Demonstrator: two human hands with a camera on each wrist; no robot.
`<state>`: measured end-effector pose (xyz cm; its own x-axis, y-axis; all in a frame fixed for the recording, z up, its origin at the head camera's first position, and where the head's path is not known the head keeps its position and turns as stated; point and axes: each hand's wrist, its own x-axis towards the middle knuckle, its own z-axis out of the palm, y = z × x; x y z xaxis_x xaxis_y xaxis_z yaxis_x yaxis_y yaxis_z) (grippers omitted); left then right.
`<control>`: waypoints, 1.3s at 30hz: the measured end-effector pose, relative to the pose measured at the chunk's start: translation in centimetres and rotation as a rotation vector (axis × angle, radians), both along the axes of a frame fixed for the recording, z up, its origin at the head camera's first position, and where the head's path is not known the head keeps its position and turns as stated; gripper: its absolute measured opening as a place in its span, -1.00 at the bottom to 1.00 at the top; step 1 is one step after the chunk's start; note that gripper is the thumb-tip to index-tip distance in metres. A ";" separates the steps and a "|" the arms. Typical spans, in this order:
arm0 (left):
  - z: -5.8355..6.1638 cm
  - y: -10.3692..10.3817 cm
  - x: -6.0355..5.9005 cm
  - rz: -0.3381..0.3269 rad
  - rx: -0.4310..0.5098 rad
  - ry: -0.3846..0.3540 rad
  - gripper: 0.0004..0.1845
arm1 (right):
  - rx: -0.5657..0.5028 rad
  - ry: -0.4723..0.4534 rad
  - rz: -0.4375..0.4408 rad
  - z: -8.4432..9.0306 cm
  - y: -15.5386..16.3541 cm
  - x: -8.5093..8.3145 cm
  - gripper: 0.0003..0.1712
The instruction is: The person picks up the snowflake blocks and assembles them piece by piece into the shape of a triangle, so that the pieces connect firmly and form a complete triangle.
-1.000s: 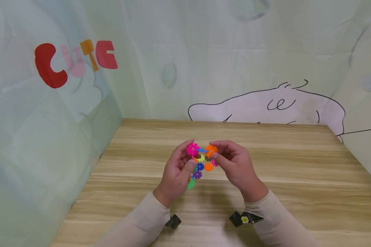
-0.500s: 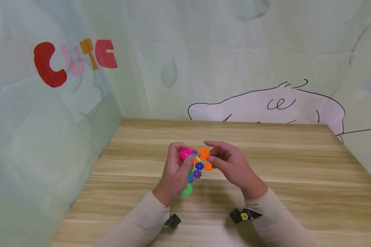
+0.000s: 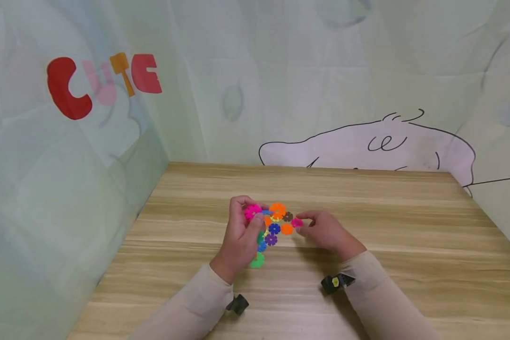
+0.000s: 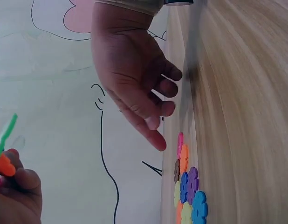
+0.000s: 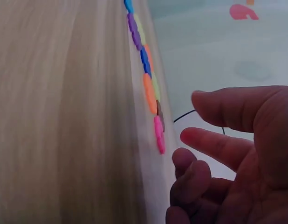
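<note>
**Left hand pinches the snowflake-disc cluster; right hand loose beside it**

A flat cluster of interlocking plastic snowflake discs [image 3: 274, 226] lies on the wooden surface [image 3: 408, 245], near its middle. In the wrist views the discs sit flat against the wood, edge to edge.

The left hand [image 3: 242, 236] has its fingers curled at the cluster's left side. Thumb and fingers pinch a bright pink disc [image 3: 252, 212] at the upper left corner. A green disc [image 3: 257, 260] shows below the hand, at the cluster's near end. In the left wrist view, the fingers are closed round an orange piece and a thin green edge.

The right hand [image 3: 325, 230] rests low over the surface just right of the cluster, fingers relaxed and slightly spread, holding nothing. Its fingertips [image 5: 195, 137] point at a small magenta disc [image 3: 296, 222] on the cluster's right edge; whether they touch it cannot be told. Orange discs [image 3: 277, 210] and a brown one [image 3: 287, 216] sit between the two hands.
</note>
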<state>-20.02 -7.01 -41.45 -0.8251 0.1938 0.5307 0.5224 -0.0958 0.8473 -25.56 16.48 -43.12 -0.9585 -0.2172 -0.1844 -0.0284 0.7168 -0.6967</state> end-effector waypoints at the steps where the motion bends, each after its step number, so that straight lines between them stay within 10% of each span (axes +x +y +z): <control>1: 0.0 0.0 0.0 -0.002 0.005 0.007 -0.80 | 0.022 -0.003 0.013 -0.1 0.1 0.0 -0.44; 11: 0.1 0.1 0.1 -0.023 0.009 0.034 -0.79 | 0.141 -0.014 0.143 -0.3 0.2 0.0 -0.32; 39: 0.0 0.2 0.0 -0.007 0.009 0.015 -0.71 | 0.053 0.010 0.067 -0.1 0.0 0.3 -0.70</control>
<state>-20.03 -6.86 -41.49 -0.8159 0.1947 0.5445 0.5341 -0.1073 0.8386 -25.29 16.53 -43.20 -0.9441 -0.2707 -0.1882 -0.0838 0.7491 -0.6571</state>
